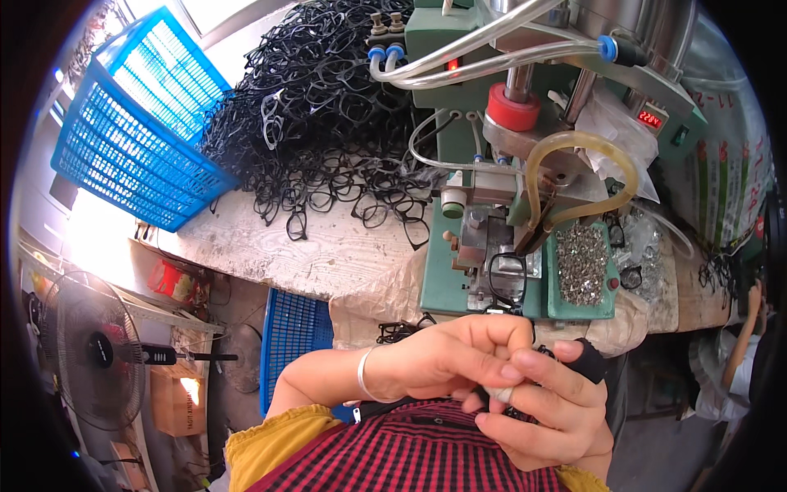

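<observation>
My left hand, with a silver bangle on its wrist, and my right hand meet close to my chest, fingers pinched together on a black eyeglass frame that is mostly hidden by them. One right finger has pale tape around it. In front of the hands stands a green press machine with another black eyeglass frame seated on its fixture. A green tray at the machine's right holds several small silver metal parts.
A big heap of black eyeglass frames lies on the worn bench at the back left, next to a tilted blue plastic crate. A fan stands at the lower left. Another person's arm shows at the right edge.
</observation>
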`<state>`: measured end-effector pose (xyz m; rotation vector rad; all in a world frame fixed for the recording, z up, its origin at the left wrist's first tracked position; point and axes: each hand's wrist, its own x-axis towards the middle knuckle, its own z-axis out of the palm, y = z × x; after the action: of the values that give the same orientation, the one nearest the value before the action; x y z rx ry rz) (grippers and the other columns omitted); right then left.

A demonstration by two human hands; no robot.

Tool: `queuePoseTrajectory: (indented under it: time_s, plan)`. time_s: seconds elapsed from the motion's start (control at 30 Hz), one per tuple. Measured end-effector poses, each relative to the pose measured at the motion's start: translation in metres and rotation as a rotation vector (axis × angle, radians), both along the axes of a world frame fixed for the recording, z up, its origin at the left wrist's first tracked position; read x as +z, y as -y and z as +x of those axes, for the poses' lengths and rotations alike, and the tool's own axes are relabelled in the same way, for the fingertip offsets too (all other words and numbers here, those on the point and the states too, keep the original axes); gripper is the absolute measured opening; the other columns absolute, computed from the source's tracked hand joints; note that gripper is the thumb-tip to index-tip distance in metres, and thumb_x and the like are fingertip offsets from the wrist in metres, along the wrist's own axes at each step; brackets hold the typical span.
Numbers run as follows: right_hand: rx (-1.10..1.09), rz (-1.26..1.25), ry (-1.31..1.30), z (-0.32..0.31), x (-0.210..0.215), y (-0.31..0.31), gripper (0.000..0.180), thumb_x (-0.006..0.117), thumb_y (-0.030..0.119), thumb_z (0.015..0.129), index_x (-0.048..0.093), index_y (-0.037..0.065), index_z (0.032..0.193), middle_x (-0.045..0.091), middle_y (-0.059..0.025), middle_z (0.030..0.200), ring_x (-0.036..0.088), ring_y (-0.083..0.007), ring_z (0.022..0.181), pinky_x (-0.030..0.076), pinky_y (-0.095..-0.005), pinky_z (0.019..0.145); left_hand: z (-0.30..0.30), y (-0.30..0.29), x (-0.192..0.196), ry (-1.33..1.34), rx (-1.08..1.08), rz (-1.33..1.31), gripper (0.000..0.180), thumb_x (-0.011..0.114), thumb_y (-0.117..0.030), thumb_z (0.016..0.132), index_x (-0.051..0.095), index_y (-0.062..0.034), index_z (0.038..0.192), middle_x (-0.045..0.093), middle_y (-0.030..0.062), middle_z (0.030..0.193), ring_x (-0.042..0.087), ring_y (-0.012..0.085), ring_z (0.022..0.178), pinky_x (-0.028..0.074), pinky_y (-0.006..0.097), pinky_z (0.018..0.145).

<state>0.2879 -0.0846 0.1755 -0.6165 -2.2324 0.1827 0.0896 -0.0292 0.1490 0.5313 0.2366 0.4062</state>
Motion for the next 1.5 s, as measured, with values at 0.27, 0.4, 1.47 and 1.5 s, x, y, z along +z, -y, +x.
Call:
queuePoseTrajectory:
  time_s: [0.27, 0.4, 1.47, 1.5]
  plan:
    - [-0.836, -0.462, -0.871, 0.068, -0.103, -0.048, 0.011, 0.063, 0.003, 0.092, 0.069, -0.001, 0.101, 0.068, -0.0037, 0.089, 0.061, -0.0109, 0.082, 0.048, -0.0257, 0.076, -0.082, -0.085, -0.064, -0.889, 1.061, 0.977, 0.027, 0.065, -0.004, 0.088, 0.060, -0.0033, 0.115, 0.064, 0.0061, 0.079, 0.060, 0.0124, 0.066, 0.049, 0.025, 0.059]
    - [-0.818, -0.616, -0.872, 0.091, -0.159, -0.057, 0.010, 0.069, 0.003, 0.090, 0.070, 0.000, 0.100, 0.068, -0.0005, 0.090, 0.060, -0.0077, 0.083, 0.047, -0.0234, 0.075, -0.116, -0.150, -0.159, -1.732, 0.847, 1.594, 0.067, 0.075, -0.002, 0.069, 0.055, -0.0030, 0.132, 0.052, 0.0210, 0.110, 0.058, 0.0383, 0.096, 0.051, 0.042, 0.080]
    - [-0.161, -0.734, -1.136, -0.018, -0.091, -0.099, 0.049, 0.068, 0.001, 0.088, 0.046, -0.004, 0.132, 0.072, -0.0076, 0.100, 0.060, -0.0146, 0.107, 0.044, -0.0291, 0.095, -0.008, -0.056, 0.012, -0.352, 1.142, 1.281, 0.023, 0.035, -0.013, 0.107, 0.048, 0.0021, 0.096, 0.068, 0.0225, 0.090, 0.068, 0.0210, 0.071, 0.055, 0.028, 0.067]
    - [-0.172, -0.719, -1.121, -0.018, -0.092, -0.099, 0.049, 0.068, 0.001, 0.088, 0.046, -0.004, 0.132, 0.071, -0.0079, 0.100, 0.061, -0.0144, 0.106, 0.044, -0.0289, 0.095, -0.006, -0.050, 0.011, -0.328, 1.116, 1.228, 0.023, 0.035, -0.015, 0.107, 0.048, 0.0012, 0.097, 0.069, 0.0230, 0.089, 0.067, 0.0209, 0.073, 0.055, 0.030, 0.069]
